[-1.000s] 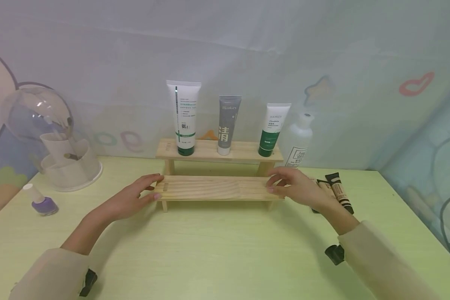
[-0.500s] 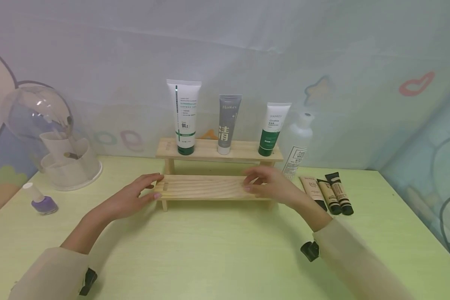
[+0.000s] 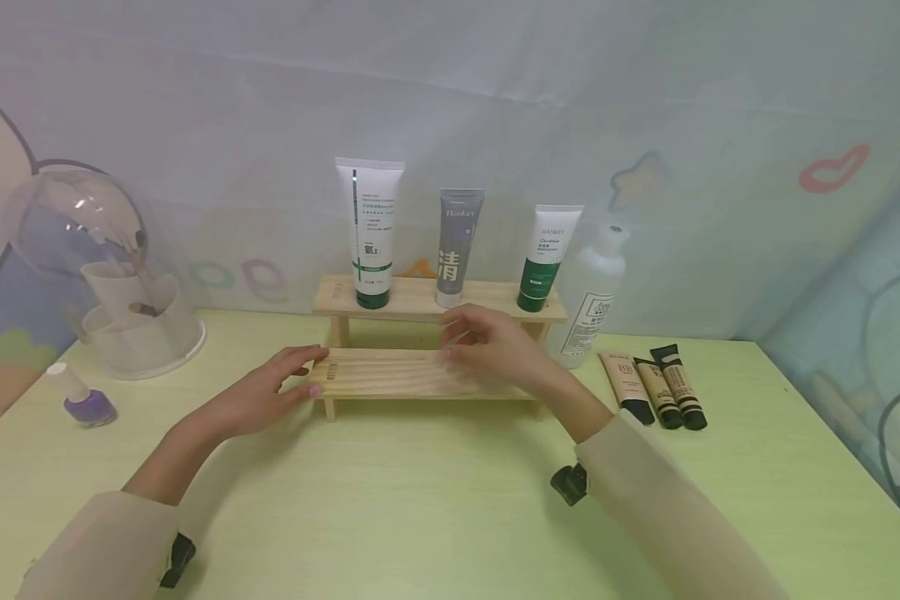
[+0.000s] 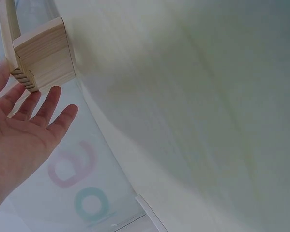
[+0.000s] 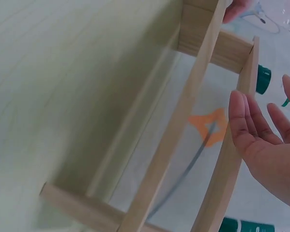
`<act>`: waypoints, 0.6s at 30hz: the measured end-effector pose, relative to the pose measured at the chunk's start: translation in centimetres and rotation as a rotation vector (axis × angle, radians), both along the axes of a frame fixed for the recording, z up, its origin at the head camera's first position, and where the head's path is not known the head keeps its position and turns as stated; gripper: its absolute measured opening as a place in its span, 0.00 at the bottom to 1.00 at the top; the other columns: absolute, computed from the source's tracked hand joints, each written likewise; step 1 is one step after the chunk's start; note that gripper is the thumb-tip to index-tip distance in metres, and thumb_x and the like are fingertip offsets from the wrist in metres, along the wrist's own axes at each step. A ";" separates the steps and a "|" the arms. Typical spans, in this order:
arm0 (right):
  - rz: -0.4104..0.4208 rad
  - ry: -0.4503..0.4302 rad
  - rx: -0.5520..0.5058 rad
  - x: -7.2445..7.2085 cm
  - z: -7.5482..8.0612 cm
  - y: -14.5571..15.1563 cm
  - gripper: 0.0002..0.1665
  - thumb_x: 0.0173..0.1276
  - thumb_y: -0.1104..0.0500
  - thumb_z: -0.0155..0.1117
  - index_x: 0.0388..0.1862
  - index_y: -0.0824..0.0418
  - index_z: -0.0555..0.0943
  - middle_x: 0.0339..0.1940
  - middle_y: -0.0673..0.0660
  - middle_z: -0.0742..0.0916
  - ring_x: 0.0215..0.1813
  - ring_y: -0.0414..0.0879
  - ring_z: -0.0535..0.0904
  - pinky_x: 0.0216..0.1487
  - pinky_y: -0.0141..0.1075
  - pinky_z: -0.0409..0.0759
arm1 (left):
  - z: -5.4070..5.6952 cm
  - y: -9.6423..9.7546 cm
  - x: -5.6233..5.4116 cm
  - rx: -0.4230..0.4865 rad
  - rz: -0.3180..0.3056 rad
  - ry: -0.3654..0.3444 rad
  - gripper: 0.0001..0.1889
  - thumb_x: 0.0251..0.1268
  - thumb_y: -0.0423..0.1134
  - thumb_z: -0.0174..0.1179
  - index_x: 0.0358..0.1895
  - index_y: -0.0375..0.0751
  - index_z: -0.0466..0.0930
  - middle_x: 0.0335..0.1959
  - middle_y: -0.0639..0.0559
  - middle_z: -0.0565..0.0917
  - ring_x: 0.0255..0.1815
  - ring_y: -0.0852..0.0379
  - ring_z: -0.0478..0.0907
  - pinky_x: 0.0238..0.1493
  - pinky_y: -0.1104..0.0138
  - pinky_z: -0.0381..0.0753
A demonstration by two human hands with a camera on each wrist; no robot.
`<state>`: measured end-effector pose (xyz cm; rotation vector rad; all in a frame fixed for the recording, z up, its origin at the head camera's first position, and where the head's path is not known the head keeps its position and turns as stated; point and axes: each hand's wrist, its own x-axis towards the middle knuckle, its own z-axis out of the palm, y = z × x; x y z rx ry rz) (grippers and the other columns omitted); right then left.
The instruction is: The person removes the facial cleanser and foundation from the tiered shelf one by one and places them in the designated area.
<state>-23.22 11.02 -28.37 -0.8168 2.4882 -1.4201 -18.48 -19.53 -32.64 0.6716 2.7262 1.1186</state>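
the left hand (image 3: 258, 402), fingers spread, touches the left end of the lower shelf (image 3: 397, 373) of a wooden stand (image 3: 340, 332) on the surface (image 3: 390, 500). the right hand (image 3: 491, 343), fingers loosely bent and holding nothing, is over that shelf's right half; whether it touches the wood cannot be told. three tubes (image 3: 373, 229) stand upright on the upper shelf (image 3: 416, 293).

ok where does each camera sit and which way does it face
Head: on the head, facing forward, down at the wooden stand; left hand, right hand and sleeves show.
Left wrist: on that wrist, facing the stand's end and tabletop; left hand shows.
Right wrist: on that wrist, facing the stand's shelves; right hand and part of left show.
Both wrist views share the stand.
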 end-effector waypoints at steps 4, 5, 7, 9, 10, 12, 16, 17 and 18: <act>-0.012 -0.003 -0.021 -0.1 0.8 -1.5 0.21 0.61 0.62 0.64 0.53 0.63 0.74 0.46 0.58 0.82 0.47 0.46 0.78 0.47 0.35 0.76 | 0.0 0.0 0.0 -0.007 -0.002 0.005 0.30 0.69 0.43 0.49 0.68 0.31 0.54 0.65 0.32 0.55 0.61 0.33 0.60 0.53 0.38 0.59; -0.018 -0.011 -0.026 -0.1 1.0 -1.9 0.21 0.61 0.62 0.64 0.54 0.62 0.74 0.46 0.56 0.81 0.47 0.46 0.78 0.48 0.34 0.76 | 0.0 -0.1 0.0 -0.009 -0.003 0.007 0.30 0.69 0.43 0.49 0.68 0.31 0.54 0.65 0.32 0.55 0.61 0.33 0.60 0.53 0.38 0.59; -0.028 -0.023 -0.037 -0.2 1.4 -2.6 0.22 0.61 0.62 0.64 0.54 0.63 0.73 0.47 0.56 0.81 0.48 0.46 0.77 0.48 0.34 0.75 | 0.0 -0.1 0.0 -0.008 -0.004 0.004 0.29 0.70 0.43 0.49 0.68 0.31 0.54 0.65 0.32 0.55 0.61 0.33 0.60 0.53 0.37 0.58; -0.040 -0.033 -0.048 -0.3 1.8 -3.2 0.22 0.62 0.62 0.63 0.55 0.64 0.73 0.48 0.57 0.81 0.48 0.46 0.77 0.48 0.35 0.75 | 0.1 -0.1 0.0 -0.007 -0.004 -0.002 0.30 0.70 0.44 0.49 0.68 0.31 0.53 0.65 0.32 0.55 0.61 0.33 0.59 0.53 0.37 0.58; -0.045 -0.032 -0.051 -0.4 2.0 -3.5 0.22 0.63 0.62 0.63 0.56 0.64 0.72 0.49 0.57 0.81 0.48 0.46 0.77 0.48 0.35 0.75 | 0.1 -0.1 0.0 -0.005 -0.004 -0.006 0.30 0.70 0.44 0.48 0.68 0.31 0.53 0.65 0.32 0.55 0.61 0.33 0.59 0.53 0.37 0.58; -0.058 -0.028 -0.054 -0.5 2.4 -4.0 0.23 0.63 0.61 0.62 0.56 0.64 0.72 0.49 0.58 0.80 0.49 0.46 0.77 0.48 0.35 0.75 | 0.1 -0.1 0.0 -0.003 -0.005 -0.012 0.30 0.70 0.44 0.48 0.68 0.32 0.53 0.66 0.32 0.54 0.62 0.33 0.59 0.53 0.37 0.58; -0.082 -0.013 -0.044 -0.8 3.0 -4.8 0.23 0.63 0.59 0.63 0.56 0.61 0.72 0.51 0.56 0.79 0.49 0.46 0.76 0.49 0.35 0.75 | 0.0 -0.1 -0.1 0.001 -0.008 -0.014 0.30 0.70 0.44 0.48 0.68 0.32 0.53 0.66 0.33 0.54 0.62 0.33 0.59 0.54 0.37 0.57; -0.089 -0.008 -0.040 -0.9 3.1 -5.0 0.23 0.63 0.58 0.63 0.56 0.60 0.72 0.51 0.55 0.79 0.50 0.45 0.75 0.49 0.35 0.74 | -0.1 -0.1 -0.1 0.001 -0.009 -0.013 0.30 0.70 0.44 0.48 0.68 0.32 0.53 0.66 0.33 0.54 0.61 0.33 0.59 0.54 0.37 0.58; -0.093 -0.006 -0.042 -1.0 3.2 -5.1 0.23 0.63 0.58 0.63 0.57 0.59 0.72 0.52 0.55 0.79 0.50 0.45 0.75 0.49 0.36 0.74 | -0.1 -0.1 -0.1 0.000 -0.009 -0.011 0.30 0.70 0.44 0.48 0.68 0.32 0.53 0.66 0.33 0.54 0.61 0.33 0.59 0.54 0.37 0.58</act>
